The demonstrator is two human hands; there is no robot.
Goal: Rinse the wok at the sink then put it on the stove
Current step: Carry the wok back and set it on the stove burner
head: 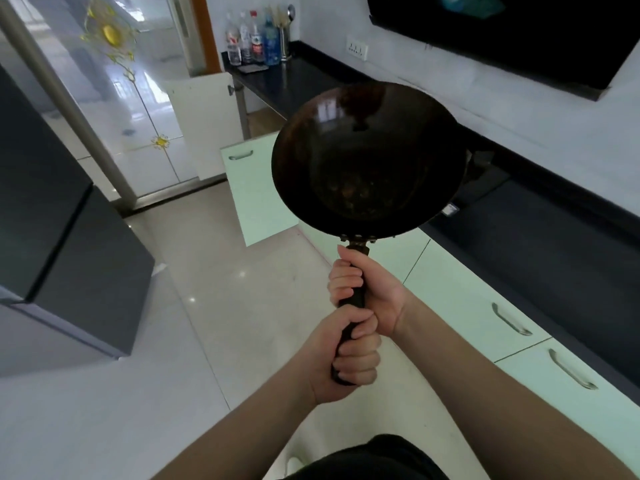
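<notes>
round dark wok (pixel 369 157), both hands gripping its black handle (pixel 355 299)

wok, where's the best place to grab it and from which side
Grip the long dark handle, coming from the near end below the bowl. It sticks straight out from the rim of the wok, long enough for both fists: the right hand nearer the bowl, the left hand at the end.

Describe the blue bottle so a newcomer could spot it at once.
Follow the black countertop to its far end by the door frame. A row of bottles stands there; the blue bottle is rightmost, beside the metal utensil holder, the only blue one among clear ones.
</notes>
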